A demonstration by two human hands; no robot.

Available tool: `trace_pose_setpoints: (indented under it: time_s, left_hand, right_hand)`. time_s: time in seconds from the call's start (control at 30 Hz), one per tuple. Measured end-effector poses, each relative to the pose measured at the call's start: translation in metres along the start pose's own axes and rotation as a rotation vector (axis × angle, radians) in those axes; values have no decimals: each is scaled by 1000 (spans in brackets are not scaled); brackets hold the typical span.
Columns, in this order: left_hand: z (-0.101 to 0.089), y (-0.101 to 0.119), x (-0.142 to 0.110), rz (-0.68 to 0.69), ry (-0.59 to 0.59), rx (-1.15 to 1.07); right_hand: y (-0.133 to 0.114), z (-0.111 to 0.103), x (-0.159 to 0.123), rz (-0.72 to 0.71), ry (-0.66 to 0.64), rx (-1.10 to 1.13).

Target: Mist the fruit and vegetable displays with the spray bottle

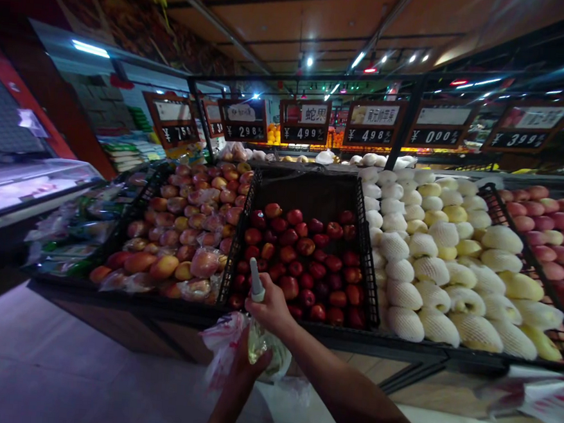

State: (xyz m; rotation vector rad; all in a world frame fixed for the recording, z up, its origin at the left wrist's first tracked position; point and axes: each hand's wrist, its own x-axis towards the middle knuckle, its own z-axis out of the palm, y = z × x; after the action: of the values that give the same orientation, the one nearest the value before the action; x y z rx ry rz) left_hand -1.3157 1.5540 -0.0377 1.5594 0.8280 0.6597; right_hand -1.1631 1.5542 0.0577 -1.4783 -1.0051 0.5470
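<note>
My right hand (273, 306) is closed around a pale grey, tapered, handle-like object (256, 279) that points up in front of the red apples (302, 258). Its lower end is hidden by my fingers, so its kind does not show. Just below, my left hand (246, 362) grips a thin plastic bag (224, 341), white with reddish print on its left side. Something pale green and yellowish (257, 344) shows through clear plastic between my hands. Both hands are in front of the stand's near edge.
Black crates hold wrapped reddish-yellow fruit (189, 215) on the left, and pale fruit in white foam nets (432, 267) on the right. Pink apples (558, 231) lie farther right. Price signs (305, 121) hang above. A white bag (547, 394) is at lower right.
</note>
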Motion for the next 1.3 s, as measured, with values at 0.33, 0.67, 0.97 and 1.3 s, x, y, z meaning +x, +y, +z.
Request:
trace_pose_setpoints:
  time_s: [0.33,0.67,0.97,1.3]
  left_hand:
    - [90,51,61,63,-583,-350]
    - [153,60,82,88,-654,-389]
    - [68,37,63,106,-4,-353]
    - [93,73,63,109,-201,-316]
  right_hand:
    - [14,-126,-10,18,542,27]
    - [5,-184,-13,14,681,-86]
    - [-32,-64,40,-90,100,-118]
    - [-22,-109,32,-65,305,17]
